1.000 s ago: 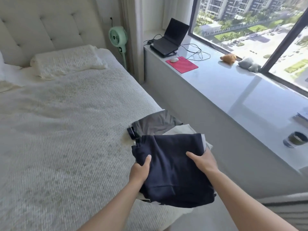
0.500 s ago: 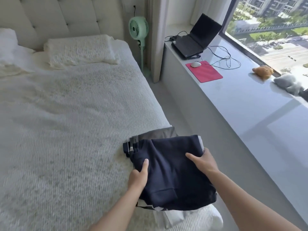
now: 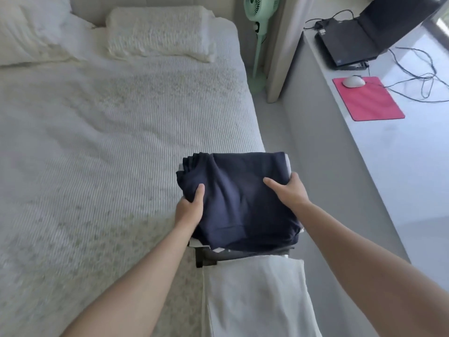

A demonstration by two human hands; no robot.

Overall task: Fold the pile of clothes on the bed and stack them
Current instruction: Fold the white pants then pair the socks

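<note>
A folded navy garment (image 3: pixel 239 203) tops a stack of folded clothes at the right edge of the bed (image 3: pixel 97 142). White cloth edges (image 3: pixel 196 243) and a dark grey piece (image 3: pixel 209 257) peek out beneath it. My left hand (image 3: pixel 190 210) grips the stack's left side, thumb on top of the navy cloth. My right hand (image 3: pixel 290 189) grips the right side, thumb on top and fingers curled under the edge. A white folded cloth (image 3: pixel 255 297) lies nearer me, below the stack.
Two pillows (image 3: pixel 158 32) lie at the head of the bed. A green fan (image 3: pixel 258 25) stands in the gap beside the bed. On the window ledge (image 3: pixel 388 166) sit a laptop (image 3: pixel 359 37), a red mouse pad (image 3: pixel 368 99) with a mouse, and cables.
The view has dropped and swung left, and the window is out of sight. The navy stack, held in both hands, now covers the grey and pale pieces that showed behind it.
</note>
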